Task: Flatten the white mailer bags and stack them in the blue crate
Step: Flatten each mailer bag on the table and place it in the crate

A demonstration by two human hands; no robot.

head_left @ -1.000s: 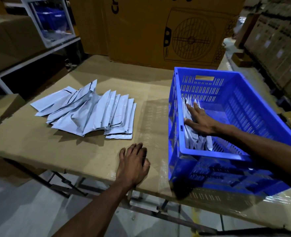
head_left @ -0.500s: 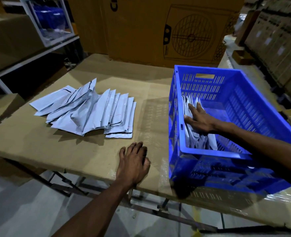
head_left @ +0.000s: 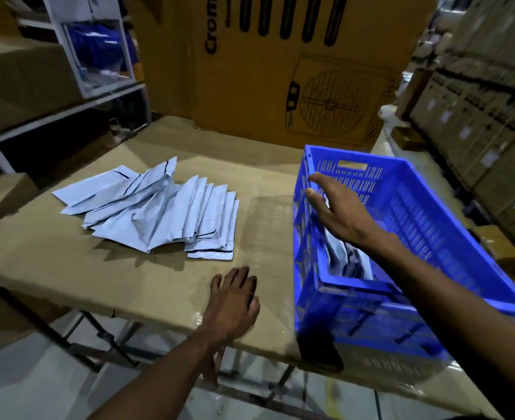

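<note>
We see R hand [head_left: 339,207] spread wide, empty, above blue crate [head_left: 450,213] w/ some mailer bags [head_left: 345,262] inside. L hand [head_left: 233,301] flat on surface [head_left: 68,262]. Loose bag pile [head_left: 159,213] near L.

One head-worn camera looks forward and down, close over the table [head_left: 68,268].

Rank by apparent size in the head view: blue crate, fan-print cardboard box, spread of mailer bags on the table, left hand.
1. fan-print cardboard box, cut off by the frame
2. blue crate, nearer the camera, so unsure against the box
3. mailer bags
4. left hand
</note>
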